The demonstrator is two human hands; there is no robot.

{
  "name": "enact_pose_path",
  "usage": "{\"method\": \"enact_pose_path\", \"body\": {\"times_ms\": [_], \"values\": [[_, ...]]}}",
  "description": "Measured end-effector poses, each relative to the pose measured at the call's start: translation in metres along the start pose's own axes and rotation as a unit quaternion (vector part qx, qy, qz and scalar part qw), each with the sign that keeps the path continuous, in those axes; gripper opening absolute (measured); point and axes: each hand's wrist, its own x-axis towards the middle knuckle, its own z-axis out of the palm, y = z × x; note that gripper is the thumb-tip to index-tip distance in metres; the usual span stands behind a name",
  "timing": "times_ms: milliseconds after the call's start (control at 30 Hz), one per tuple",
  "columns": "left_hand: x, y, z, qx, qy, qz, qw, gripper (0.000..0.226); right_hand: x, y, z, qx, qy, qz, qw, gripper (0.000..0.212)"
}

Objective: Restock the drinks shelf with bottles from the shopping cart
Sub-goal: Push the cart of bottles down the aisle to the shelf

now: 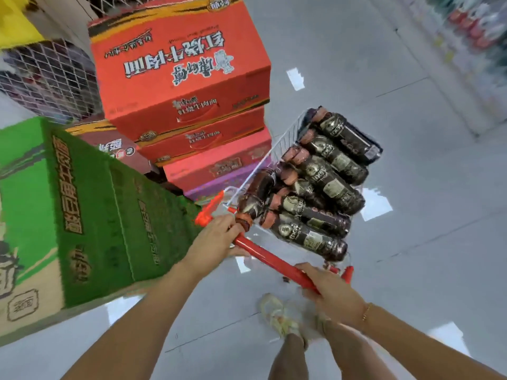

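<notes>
A white wire shopping cart [285,138] stands on the aisle floor in front of me, filled with several dark drink bottles [326,176] lying on their sides, brown caps toward the left. Both hands grip its red handle bar [271,260]. My left hand [216,239] is closed around the bar's left end, right beside one bottle's cap. My right hand [329,292] is closed around the bar's right end. The picture is blurred by motion. A drinks shelf [477,37] shows only as a blur at the far right.
Stacked red cartons [178,78] rise just left of the cart, almost touching it. Green cartons [82,215] stand at my left elbow. A wire mesh bin [49,78] is behind them. Grey tiled floor [425,242] stretches to the right. My feet in pale shoes [277,316] are below the handle.
</notes>
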Motion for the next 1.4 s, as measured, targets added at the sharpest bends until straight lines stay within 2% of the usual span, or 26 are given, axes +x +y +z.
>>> {"method": "enact_pose_path", "body": {"times_ms": [133, 267, 433, 533, 733, 900, 967, 1100, 1267, 1400], "values": [[0.02, 0.054, 0.031, 0.007, 0.052, -0.01, 0.999, 0.051, -0.024, 0.046, -0.039, -0.077, 0.052, 0.057, 0.994, 0.04], [0.055, 0.094, 0.043, -0.019, 0.069, -0.038, 0.997, 0.051, -0.03, 0.09, -0.065, -0.157, 0.126, 0.075, 0.977, 0.076], [0.116, 0.111, 0.045, -0.038, 0.088, -0.014, 0.995, 0.054, -0.025, 0.136, -0.099, -0.185, 0.22, 0.038, 0.957, 0.101], [0.157, 0.117, 0.044, -0.02, 0.077, -0.006, 0.997, 0.055, -0.014, 0.166, -0.123, -0.193, 0.246, 0.023, 0.95, 0.098], [0.238, 0.136, 0.041, 0.086, 0.066, 0.001, 0.994, 0.049, -0.001, 0.228, -0.189, -0.22, 0.271, -0.011, 0.937, 0.1], [0.301, 0.157, 0.043, 0.037, 0.085, -0.01, 0.996, 0.048, 0.015, 0.271, -0.256, -0.237, 0.259, -0.019, 0.936, 0.101], [0.327, 0.16, 0.043, 0.026, 0.105, -0.006, 0.994, 0.049, 0.025, 0.283, -0.282, -0.256, 0.246, -0.016, 0.935, 0.094], [0.382, 0.151, 0.037, 0.022, 0.125, -0.005, 0.992, 0.049, 0.052, 0.294, -0.333, -0.257, 0.209, -0.001, 0.944, 0.051], [0.461, 0.124, 0.019, 0.016, 0.13, 0.003, 0.991, 0.05, 0.101, 0.301, -0.397, -0.255, 0.208, 0.031, 0.944, 0.05], [0.533, 0.094, -0.004, 0.001, 0.083, -0.018, 0.996, 0.052, 0.148, 0.299, -0.452, -0.248, 0.212, 0.071, 0.943, 0.05]]}}
